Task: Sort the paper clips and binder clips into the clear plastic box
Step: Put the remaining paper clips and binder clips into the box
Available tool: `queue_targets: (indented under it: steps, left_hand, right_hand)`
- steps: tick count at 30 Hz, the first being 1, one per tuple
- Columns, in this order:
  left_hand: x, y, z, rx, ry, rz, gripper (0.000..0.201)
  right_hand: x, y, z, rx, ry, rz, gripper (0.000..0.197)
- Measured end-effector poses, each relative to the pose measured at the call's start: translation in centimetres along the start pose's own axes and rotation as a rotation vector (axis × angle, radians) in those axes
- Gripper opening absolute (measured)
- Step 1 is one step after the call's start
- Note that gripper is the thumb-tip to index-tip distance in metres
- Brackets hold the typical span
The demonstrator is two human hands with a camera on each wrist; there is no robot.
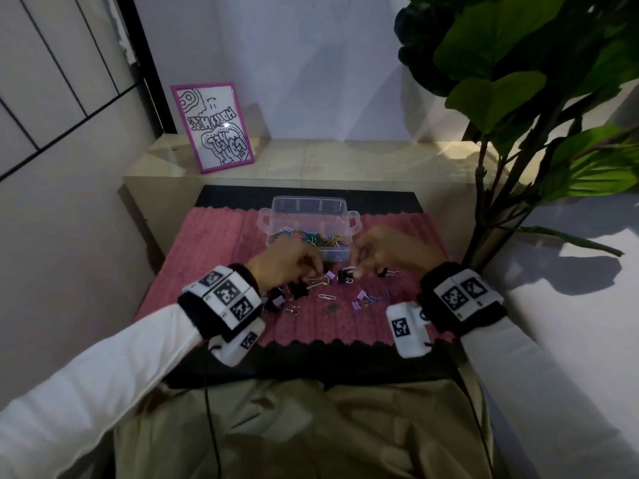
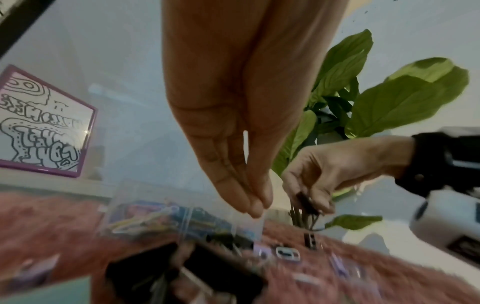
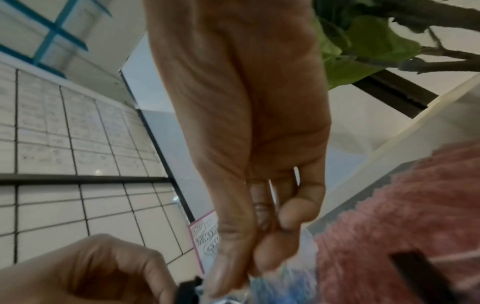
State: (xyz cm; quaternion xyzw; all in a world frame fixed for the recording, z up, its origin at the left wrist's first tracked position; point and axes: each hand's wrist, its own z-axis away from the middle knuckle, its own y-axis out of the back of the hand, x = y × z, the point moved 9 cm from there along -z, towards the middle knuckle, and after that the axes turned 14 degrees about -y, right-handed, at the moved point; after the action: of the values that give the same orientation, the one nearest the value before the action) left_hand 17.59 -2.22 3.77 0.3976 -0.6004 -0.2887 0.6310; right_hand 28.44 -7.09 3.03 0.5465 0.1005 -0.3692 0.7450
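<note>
Binder clips (image 1: pixel 340 275) and paper clips (image 1: pixel 327 296) lie scattered on the pink mat (image 1: pixel 214 243) at the centre of the head view, just below the clear plastic box (image 1: pixel 307 216), whose near compartment already holds coloured paper clips, so short transfers are possible. The left hand (image 1: pixel 287 264) reaches down among the clips with fingers curled; whether it grips one cannot be told from this view. The right hand (image 1: pixel 380 252) hovers beside the box's lower right corner, fingertips bunched over a black clip. In the left wrist view, the left hand's fingers (image 2: pixel 249 195) are straight and pressed together, holding nothing visible, while at right of centre the right hand (image 2: pixel 324 174) pinches a black binder clip (image 2: pixel 307 203). The lower half is motion-blurred. In the right wrist view, the right fingertips (image 3: pixel 267 253) close together; the pinched clip is hidden, and the lower edge cuts off the left hand (image 3: pixel 85 271).
</note>
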Motion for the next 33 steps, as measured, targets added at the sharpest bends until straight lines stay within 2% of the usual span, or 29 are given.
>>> queue_targets:
  steps: [3,6,8,10,13,16,17,20,21,24,26,29,33]
  left_hand:
    - [1.1,-2.4,-0.2,-0.083,-0.041,-0.021,0.015]
    - [1.6,-5.0,-0.7,-0.156,-0.039,-0.090,0.027]
    - [1.4,-6.0,-0.7,-0.188,-0.021,-0.152,0.034]
    - [1.4,-6.2,-0.7,-0.192,-0.027,-0.178,0.031]
    - [1.7,-5.8,-0.9,-0.151,-0.029,-0.131,0.021]
    - [1.1,-5.3,-0.9,-0.108,-0.004,-0.102,0.026]
    - [0.8,-5.0,-0.7,-0.092,-0.003,-0.084,0.029]
    - [0.3,-3.6,0.1,-0.016,0.005,0.018,0.031]
    - [-0.1,-3.0,0.5,0.010,0.027,0.076,0.029]
    - [-1.2,-0.8,2.3,0.072,0.088,0.175,0.020]
    - [-1.8,0.5,3.8,0.092,0.109,0.201,0.015]
    - [-2.3,1.6,5.6,0.113,0.132,0.170,0.012]
    - [-0.3,-0.3,3.1,-0.014,0.001,-0.031,0.016]
  right_hand:
    - [1.9,0.2,0.3,0.059,-0.043,-0.088,0.012]
    - [4.3,1.4,1.1,0.163,-0.072,-0.168,0.014]
    - [5.9,1.4,1.5,0.180,-0.112,-0.170,0.005]
    - [7.5,0.9,1.6,0.183,-0.159,-0.166,0.007]
    - [9.1,0.0,1.4,0.206,-0.205,-0.229,0.014]
    - [9.1,-1.0,1.7,0.172,-0.222,-0.270,0.010]
    - [8.7,-1.3,2.0,0.157,-0.213,-0.238,0.012]
    - [7.3,-1.7,2.6,0.189,-0.146,-0.007,0.033]
    - [6.9,-1.8,2.7,0.211,-0.117,0.016,0.032]
    - [6.6,-1.9,3.0,0.254,-0.097,-0.025,0.016]
    - [7.3,-1.8,3.0,0.234,-0.127,-0.090,0.018]
    - [8.2,-1.5,3.1,0.185,-0.154,-0.333,0.022]
    - [7.4,-1.2,2.5,0.188,-0.113,-0.516,0.020]
